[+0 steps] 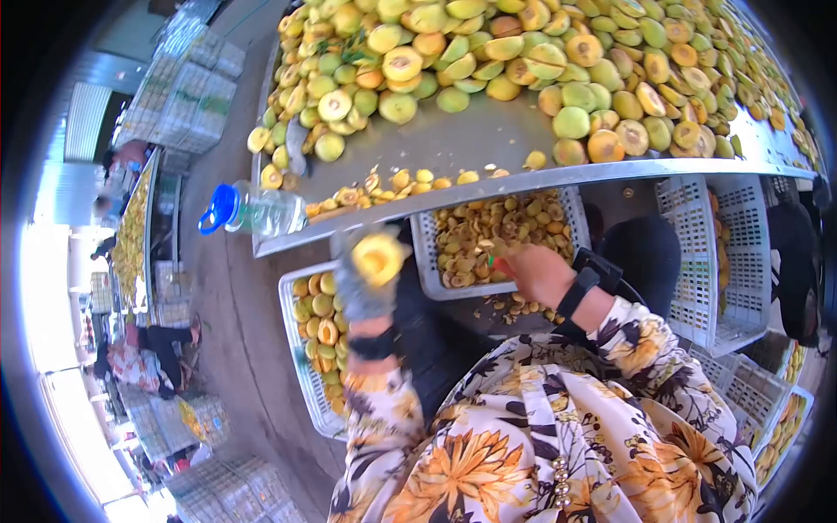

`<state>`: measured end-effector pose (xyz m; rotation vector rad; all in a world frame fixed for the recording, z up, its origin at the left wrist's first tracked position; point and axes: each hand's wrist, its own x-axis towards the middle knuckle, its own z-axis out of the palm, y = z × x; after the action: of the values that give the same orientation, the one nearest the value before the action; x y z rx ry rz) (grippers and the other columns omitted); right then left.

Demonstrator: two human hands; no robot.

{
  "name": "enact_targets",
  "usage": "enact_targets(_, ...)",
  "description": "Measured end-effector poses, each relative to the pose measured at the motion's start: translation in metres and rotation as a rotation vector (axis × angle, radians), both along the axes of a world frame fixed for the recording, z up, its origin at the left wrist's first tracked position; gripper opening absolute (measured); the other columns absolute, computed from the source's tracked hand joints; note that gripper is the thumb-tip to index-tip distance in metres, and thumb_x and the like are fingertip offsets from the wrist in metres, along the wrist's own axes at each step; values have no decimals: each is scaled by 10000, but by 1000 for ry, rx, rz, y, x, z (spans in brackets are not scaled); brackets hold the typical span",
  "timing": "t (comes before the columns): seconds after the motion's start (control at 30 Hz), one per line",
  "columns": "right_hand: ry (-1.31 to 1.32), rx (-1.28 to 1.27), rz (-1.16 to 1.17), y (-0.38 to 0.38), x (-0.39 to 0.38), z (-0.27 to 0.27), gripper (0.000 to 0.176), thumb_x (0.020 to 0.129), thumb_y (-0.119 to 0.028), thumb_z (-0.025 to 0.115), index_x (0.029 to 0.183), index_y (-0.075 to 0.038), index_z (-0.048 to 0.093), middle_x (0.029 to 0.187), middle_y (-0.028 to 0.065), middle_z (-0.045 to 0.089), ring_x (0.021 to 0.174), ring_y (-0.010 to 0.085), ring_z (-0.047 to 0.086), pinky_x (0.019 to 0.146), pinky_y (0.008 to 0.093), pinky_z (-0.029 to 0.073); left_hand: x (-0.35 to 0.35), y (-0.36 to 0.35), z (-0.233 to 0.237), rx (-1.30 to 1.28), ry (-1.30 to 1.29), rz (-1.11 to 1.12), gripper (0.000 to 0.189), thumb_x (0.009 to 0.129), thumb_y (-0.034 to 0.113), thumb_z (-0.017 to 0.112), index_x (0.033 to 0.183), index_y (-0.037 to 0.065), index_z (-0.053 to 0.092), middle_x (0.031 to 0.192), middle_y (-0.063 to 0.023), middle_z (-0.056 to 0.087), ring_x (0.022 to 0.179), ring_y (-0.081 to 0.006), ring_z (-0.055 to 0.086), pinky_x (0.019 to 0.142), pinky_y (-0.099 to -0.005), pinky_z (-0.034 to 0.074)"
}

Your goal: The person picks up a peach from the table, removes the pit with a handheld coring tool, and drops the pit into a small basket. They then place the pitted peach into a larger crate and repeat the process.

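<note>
My left hand (364, 292), in a grey glove and blurred by motion, holds up an apricot half (377, 259) with its hollow cut face showing. My right hand (547, 277) is bare and closed around a small tool (499, 263). Only a bit of red and green handle shows, and its tip is hard to make out. Beneath the right hand is a white crate (422, 254) of pits and fruit scraps. Beside and below the left hand stands another white crate (291, 336) filled with apricot halves (325, 331).
A metal table (488, 131) heaped with apricots (558, 52) spans the front. A clear bottle with a blue cap (253, 209) is at its left corner. Crates (689, 261) stand on the right. Other people (144, 357) and stacked crates (187, 91) are at the left.
</note>
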<state>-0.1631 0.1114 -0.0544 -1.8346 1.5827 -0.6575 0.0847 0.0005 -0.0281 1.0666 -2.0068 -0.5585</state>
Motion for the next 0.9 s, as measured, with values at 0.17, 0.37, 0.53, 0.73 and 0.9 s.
enact_targets(0.17, 114, 183, 84, 11, -3, 11, 121, 664, -99, 585, 762, -33, 557, 672, 162, 576, 687, 346, 589, 608, 435, 462, 106, 21, 30, 603, -467, 498, 353, 751, 313, 679, 1025, 95, 631, 954, -110, 646, 880, -233, 615, 774, -303, 471)
enact_targets(0.37, -15, 19, 53, 19, -8, 29, 153, 671, -105, 599, 784, -29, 529, 679, 160, 561, 628, 350, 565, 576, 443, 442, 5, -47, 44, 228, -200, -38, 309, 770, 202, 659, 1051, 81, 612, 1044, -99, 618, 959, -194, 587, 795, -303, 474)
enact_targets(0.53, -106, 20, -117, 45, -30, 60, 165, 710, -112, 601, 824, -28, 517, 679, 181, 544, 631, 374, 556, 543, 436, 433, -199, -74, -6, -33, -2, -817, 434, 728, 282, 591, 1125, 106, 575, 1182, -156, 495, 1017, -339, 503, 881, -412, 408)
enact_targets(0.73, -98, 14, -470, 82, -52, 74, 98, 742, -58, 578, 754, 4, 503, 496, 146, 495, 411, 258, 527, 403, 326, 375, -390, -64, -63, 464, -221, -151, 318, 873, 177, 393, 1142, 31, 481, 1126, -186, 536, 1057, -311, 520, 906, -364, 425)
enact_targets(0.9, -295, 104, -458, 82, -54, 52, 144, 760, -13, 566, 896, 14, 527, 548, 41, 500, 392, 96, 481, 352, 240, 359, -316, -61, 10, 508, -278, -18, 440, 744, 123, 619, 1143, 26, 461, 1027, -193, 570, 937, -299, 576, 838, -364, 460)
